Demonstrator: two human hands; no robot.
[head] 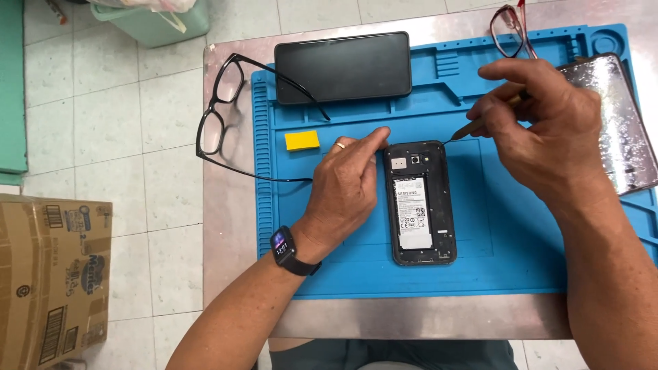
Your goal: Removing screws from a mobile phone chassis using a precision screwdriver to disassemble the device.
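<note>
A brown cardboard carton [51, 274] stands on the pale tiled floor at the far left, well apart from the work. On the small metal-topped table [411, 318] lies a blue silicone repair mat [507, 253] with ribbed edges and moulded trays. Black-framed spectacles [223, 109] rest across the mat's left edge, one arm reaching over it, and a small yellow rectangular block [302, 140] sits just inside.

The left hand [343, 188], a ring on one finger and a dark smartwatch [284, 248] on the wrist, lies flat on the mat, its forefinger pressed to the top left corner of the small black phone with its back cover off [420, 202]. That hand grips nothing; it only steadies. Behind it lies a larger black slab phone [343, 66], screen dark.

The opened phone lies face down at the middle of the mat, its white-labelled battery exposed. It looks light and stiff, apt to slide on a push, with delicate parts bared; holding it by the frame edges seems safest.

The right hand [541, 133] pinches a thin metal-tipped tool with a brownish handle [473, 130], its tip at the phone's top right corner. Red-rimmed glasses [508, 31] and a shiny, scuffed back panel [620, 123] lie at the right.
</note>
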